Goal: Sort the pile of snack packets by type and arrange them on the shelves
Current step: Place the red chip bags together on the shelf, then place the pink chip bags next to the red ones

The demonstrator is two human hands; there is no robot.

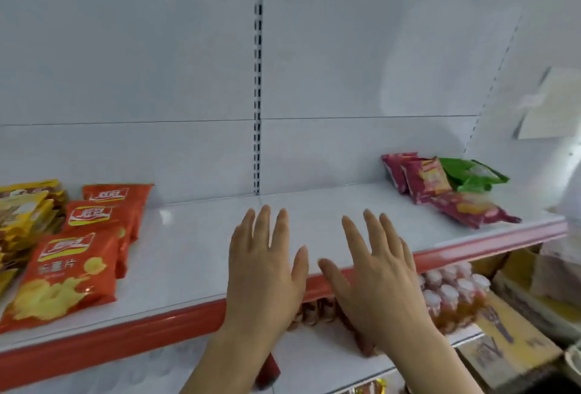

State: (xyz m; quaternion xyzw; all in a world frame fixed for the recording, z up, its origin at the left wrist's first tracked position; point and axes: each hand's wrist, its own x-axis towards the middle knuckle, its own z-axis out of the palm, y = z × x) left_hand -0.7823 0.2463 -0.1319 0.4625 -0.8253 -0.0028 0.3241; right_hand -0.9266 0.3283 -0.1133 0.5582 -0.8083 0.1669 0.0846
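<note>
Both my hands are empty rn: left hand [264, 271] and right hand [377, 277] flat, fingers spread and straight, palms down over the front edge of the shelf [201, 255], gripping nothing.

Sorted stuff already on that shelf: orange chip packets [70, 271] in a row at approx 9 o'clock from the left hand, long axis running front-to-back, with yellow packets [25, 211] just beyond them at the far left. Pink packets [424, 180] plus a green packet [471, 173] sit at approx 1–2 o'clock from the right hand, well apart.

Middle of the shelf between the two groups is bare. Unsorted pile isn't clearly in view; something reddish [314, 312] lies on the lower shelf right under the hands, at 6 o'clock, blurred, can't ID it. My guess: next pick comes from down there, w/ either hand about equally near.
</note>
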